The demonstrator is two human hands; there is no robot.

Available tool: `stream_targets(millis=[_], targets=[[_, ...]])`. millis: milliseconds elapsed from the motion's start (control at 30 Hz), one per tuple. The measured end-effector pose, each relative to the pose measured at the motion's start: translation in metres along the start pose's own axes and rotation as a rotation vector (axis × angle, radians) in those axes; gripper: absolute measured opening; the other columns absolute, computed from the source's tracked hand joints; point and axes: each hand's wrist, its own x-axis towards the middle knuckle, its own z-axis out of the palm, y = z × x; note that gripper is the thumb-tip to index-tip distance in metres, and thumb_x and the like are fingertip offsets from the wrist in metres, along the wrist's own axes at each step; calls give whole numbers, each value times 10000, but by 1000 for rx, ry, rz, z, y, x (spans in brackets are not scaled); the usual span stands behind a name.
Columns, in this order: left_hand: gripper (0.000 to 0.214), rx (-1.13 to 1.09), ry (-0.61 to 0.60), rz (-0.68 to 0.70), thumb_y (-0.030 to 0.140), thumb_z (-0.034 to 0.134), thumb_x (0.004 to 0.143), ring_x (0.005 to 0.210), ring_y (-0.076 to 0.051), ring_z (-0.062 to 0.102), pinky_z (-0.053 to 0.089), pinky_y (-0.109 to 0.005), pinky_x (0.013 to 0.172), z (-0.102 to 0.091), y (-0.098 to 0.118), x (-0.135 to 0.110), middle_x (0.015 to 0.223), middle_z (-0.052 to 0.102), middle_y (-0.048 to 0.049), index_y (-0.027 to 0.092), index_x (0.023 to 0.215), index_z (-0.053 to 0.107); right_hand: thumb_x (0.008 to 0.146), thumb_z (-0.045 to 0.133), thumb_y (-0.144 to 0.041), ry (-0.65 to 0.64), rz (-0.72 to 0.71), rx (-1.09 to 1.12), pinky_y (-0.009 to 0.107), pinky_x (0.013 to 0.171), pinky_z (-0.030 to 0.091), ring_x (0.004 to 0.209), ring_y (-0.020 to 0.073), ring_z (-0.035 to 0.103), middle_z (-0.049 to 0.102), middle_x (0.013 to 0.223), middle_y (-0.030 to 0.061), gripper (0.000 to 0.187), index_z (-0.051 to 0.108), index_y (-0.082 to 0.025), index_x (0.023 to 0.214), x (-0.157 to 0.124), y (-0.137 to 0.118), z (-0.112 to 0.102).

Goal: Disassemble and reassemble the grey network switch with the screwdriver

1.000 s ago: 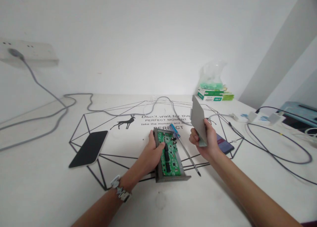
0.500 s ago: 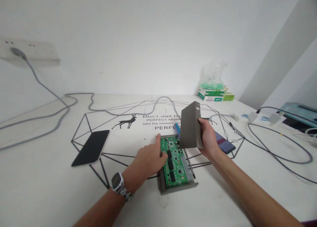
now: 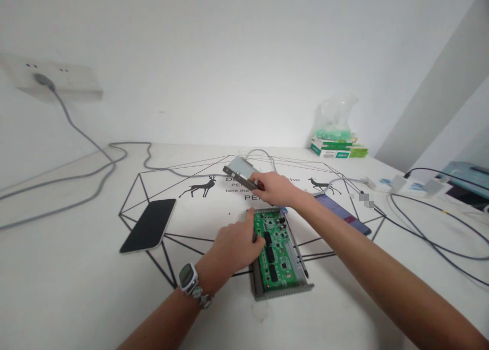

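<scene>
A green circuit board [image 3: 275, 253] lies in an open grey metal case [image 3: 284, 291] on the white table. My left hand [image 3: 235, 248], a watch on its wrist, rests curled against the case's left edge and grips it. My right hand [image 3: 277, 188] reaches across beyond the board and holds the grey metal cover [image 3: 240, 170] nearly flat, low over the table by the printed deer. A screwdriver [image 3: 296, 247] lies along the case's right side, its blue handle mostly hidden under my right wrist.
A black phone [image 3: 148, 231] lies to the left, a second phone [image 3: 344, 214] to the right behind my arm. Grey cables [image 3: 99, 174] trail from a wall power strip [image 3: 57, 80]. Green boxes and a plastic bag [image 3: 334, 138] stand at the back; more cables [image 3: 431, 222] lie right.
My right hand has carried the cover from upright at the right of the board to the far left, tilting it nearly flat. My left hand stays at the case.
</scene>
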Motion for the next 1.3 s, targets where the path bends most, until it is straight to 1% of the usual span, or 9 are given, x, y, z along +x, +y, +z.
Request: stream_targets(millis=[133,333,400,500,600,700,867,1100,1300], targets=[[628,0,44,33,330,403,884,861,-367,714,530,-463,737,6,-3,1,956,735,-145,109,1466,326,812,596,-201,-126,2,-119,295,703,413,893,250,656,737,1008,92,302,681,-219,1101,2,0,20],[643,6,50,38,326,409,895,853,-349,714,525,-433,728,8,-5,1,934,733,-151,108,1487,286,861,593,-222,-145,26,-83,284,760,438,959,232,659,732,1049,76,291,703,-241,1130,-9,12,35],[654,6,42,30,317,408,897,858,-346,712,525,-437,737,6,-3,0,950,733,-161,97,1498,279,861,606,-229,-106,22,-38,275,798,436,980,216,645,712,1086,81,283,694,-223,1130,-15,16,36],[661,7,30,17,311,401,898,877,-356,709,525,-453,748,3,-1,0,980,735,-174,82,1506,282,869,588,-254,59,55,37,274,831,425,957,194,627,676,1121,99,268,672,-186,1115,-28,23,36],[662,10,22,9,342,389,913,910,-370,707,523,-469,764,1,0,-1,994,737,-181,79,1512,283,873,533,-252,190,238,44,273,739,410,836,186,616,688,944,85,199,663,-163,995,-48,32,38],[648,-5,24,-2,365,380,927,931,-365,707,521,-468,783,1,-1,1,1018,736,-183,88,1507,296,822,558,-242,112,407,109,269,639,376,710,175,597,681,774,54,126,651,-164,857,-69,41,39],[647,-25,59,-11,388,396,931,918,-361,710,520,-465,774,6,-5,7,1040,734,-180,112,1509,304,780,601,-288,-104,472,199,275,588,364,655,184,602,691,693,65,155,677,-165,726,-88,46,40],[578,77,186,108,403,409,945,884,-319,708,514,-417,765,9,-12,11,965,746,-123,208,1488,400,797,613,-371,-131,593,175,282,592,374,665,199,631,708,730,101,239,711,-165,725,-87,39,42],[506,193,211,198,354,416,938,805,-276,702,510,-386,747,4,-13,14,911,744,-100,279,1429,509,835,616,-447,-112,620,139,294,622,371,743,228,663,725,781,121,320,716,-162,730,-86,35,39]])
